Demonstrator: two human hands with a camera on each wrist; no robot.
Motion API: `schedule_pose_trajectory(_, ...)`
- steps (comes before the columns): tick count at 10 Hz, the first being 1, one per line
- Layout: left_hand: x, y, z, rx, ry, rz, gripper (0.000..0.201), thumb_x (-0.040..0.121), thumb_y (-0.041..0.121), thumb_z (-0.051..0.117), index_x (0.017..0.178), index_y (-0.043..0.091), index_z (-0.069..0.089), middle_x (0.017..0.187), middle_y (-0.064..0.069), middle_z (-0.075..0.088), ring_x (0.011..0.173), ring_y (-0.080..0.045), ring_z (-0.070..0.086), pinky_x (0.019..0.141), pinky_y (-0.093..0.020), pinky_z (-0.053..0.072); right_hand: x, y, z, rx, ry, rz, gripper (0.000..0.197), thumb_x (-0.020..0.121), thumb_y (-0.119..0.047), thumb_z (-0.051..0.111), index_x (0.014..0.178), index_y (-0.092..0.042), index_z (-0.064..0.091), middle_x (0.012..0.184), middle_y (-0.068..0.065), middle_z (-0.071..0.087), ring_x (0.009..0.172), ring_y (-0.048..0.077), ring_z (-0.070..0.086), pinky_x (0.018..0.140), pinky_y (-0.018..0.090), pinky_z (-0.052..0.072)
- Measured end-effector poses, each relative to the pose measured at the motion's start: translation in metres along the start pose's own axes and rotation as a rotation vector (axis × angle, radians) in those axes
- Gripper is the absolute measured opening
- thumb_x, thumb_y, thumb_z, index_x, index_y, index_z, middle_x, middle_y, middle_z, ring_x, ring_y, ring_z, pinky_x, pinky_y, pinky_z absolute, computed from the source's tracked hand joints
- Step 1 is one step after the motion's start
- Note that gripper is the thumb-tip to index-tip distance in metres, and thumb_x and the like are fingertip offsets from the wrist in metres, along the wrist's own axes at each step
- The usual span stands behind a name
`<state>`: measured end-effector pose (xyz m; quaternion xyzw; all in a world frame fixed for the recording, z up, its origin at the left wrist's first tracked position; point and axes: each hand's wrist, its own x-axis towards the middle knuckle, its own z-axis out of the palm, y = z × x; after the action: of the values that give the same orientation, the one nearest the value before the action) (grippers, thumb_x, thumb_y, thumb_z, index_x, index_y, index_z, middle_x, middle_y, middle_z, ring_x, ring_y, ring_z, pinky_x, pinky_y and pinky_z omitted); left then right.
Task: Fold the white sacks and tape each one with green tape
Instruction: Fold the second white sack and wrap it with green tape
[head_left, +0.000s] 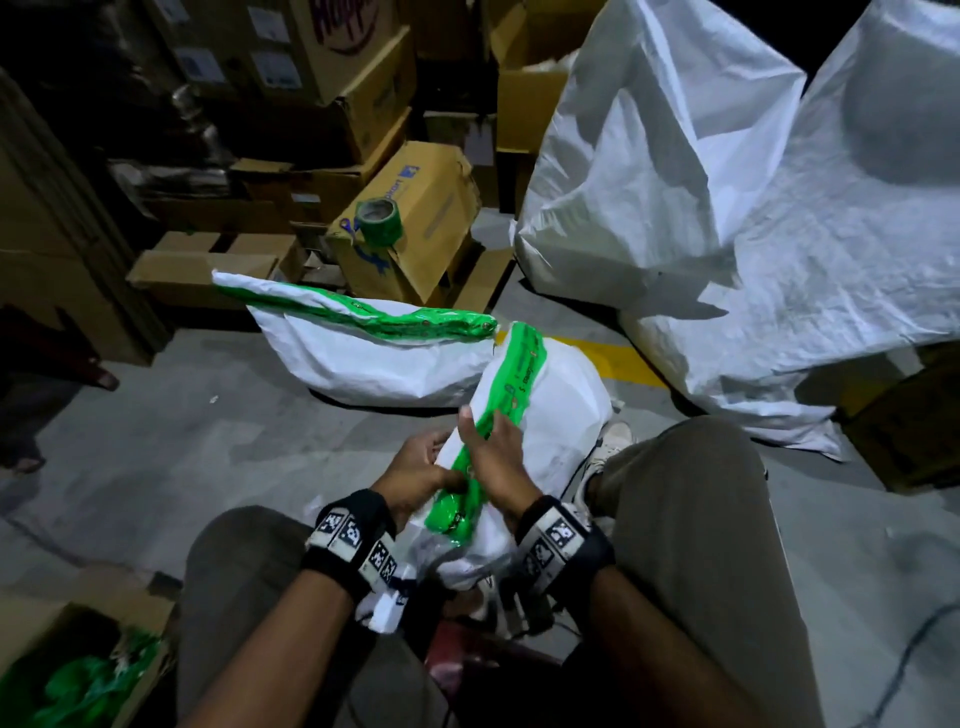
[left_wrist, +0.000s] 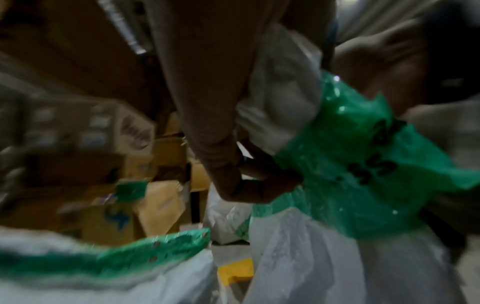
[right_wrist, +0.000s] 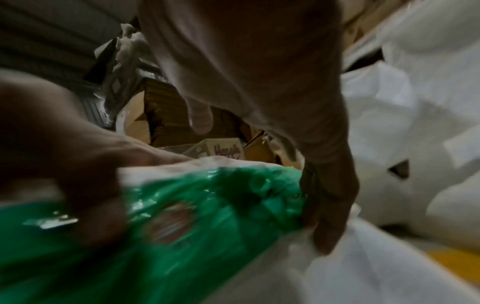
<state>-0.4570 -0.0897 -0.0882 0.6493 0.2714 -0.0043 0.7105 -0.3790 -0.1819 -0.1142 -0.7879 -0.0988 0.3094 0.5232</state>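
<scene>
While the person sits low over a grey concrete floor (head_left: 171, 447) with a yellow painted line (head_left: 631, 366) on it, stacked cardboard boxes (head_left: 332, 57) fill the dim back of the room. The landmark is the held sack (head_left: 561, 410), a white sack standing between the knees with a strip of green tape (head_left: 514, 379) running along its folded top. The left hand (head_left: 421, 467) pinches the near end of that strip, fingers curled into the sack's edge. The right hand (head_left: 496, 449) lies on the strip just beyond the left, fingers bent over it and thumb raised. Just behind the held sack lies a taped sack (head_left: 374, 358), its top sealed with green tape too. Further behind, a roll of green tape (head_left: 381, 221) sits on a tilted cardboard box (head_left: 431, 208) whose blue print is only partly legible. To the right of the held sack rise two large white sacks (head_left: 727, 182). Near left of it, an open box (head_left: 62, 670) holds crumpled green scraps (head_left: 78, 691). One far box bears red-purple lettering, too dark to read.
</scene>
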Motion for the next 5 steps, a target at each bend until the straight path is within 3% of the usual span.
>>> schedule_pose_trajectory(1,-0.008,0.003,0.013,0.564,-0.100,0.184,0.067,0.060,0.018,0.067,0.127,0.025,0.063,0.120,-0.006,0.070,0.109,-0.023,0.066,0.093,-0.035,0.054,0.015,-0.011,-0.043,-0.126,0.087,0.128,0.127,0.066,-0.094,0.051,0.157,-0.012,0.017,0.156,0.022,0.023,0.139,0.041,0.038,0.113,0.043,0.036)
schedule_pose_trajectory(2,-0.024,0.007,0.043,1.344,-0.184,0.248,0.081,0.074,0.018,0.061,0.150,0.031,0.038,0.121,-0.011,0.057,0.112,-0.034,0.054,0.087,-0.038,0.048,0.038,-0.002,-0.089,-0.245,0.187,0.266,0.120,0.070,-0.069,0.075,0.152,-0.001,0.022,0.148,0.026,0.037,0.132,0.040,0.047,0.103,0.041,0.044)
schedule_pose_trajectory(3,-0.030,0.006,0.059,1.706,-0.137,0.486,0.082,0.078,0.021,0.066,0.153,0.022,0.032,0.133,-0.005,0.059,0.120,-0.032,0.050,0.085,-0.041,0.042,0.094,0.055,-0.115,-0.002,0.243,0.285,0.089,0.046,-0.036,0.071,0.122,0.008,0.053,0.120,0.026,0.065,0.106,0.038,0.067,0.086,0.051,0.058)
schedule_pose_trajectory(4,-0.025,0.000,0.041,1.643,0.208,0.573,0.085,0.061,0.030,0.079,0.141,0.028,0.051,0.123,-0.001,0.066,0.103,-0.030,0.056,0.078,-0.043,0.042,0.098,0.065,-0.115,0.459,0.356,0.196,0.068,0.053,-0.013,0.075,0.115,0.002,0.053,0.114,0.026,0.066,0.098,0.040,0.068,0.082,0.057,0.058)
schedule_pose_trajectory(5,-0.026,-0.013,0.028,1.140,0.868,0.390,0.081,0.063,0.037,0.083,0.135,0.017,0.052,0.128,-0.011,0.057,0.113,-0.035,0.050,0.088,-0.049,0.040,0.060,0.026,-0.101,0.888,0.382,0.132,0.059,0.087,0.017,0.055,0.124,-0.022,0.034,0.114,0.010,0.058,0.094,0.027,0.063,0.065,0.048,0.060)
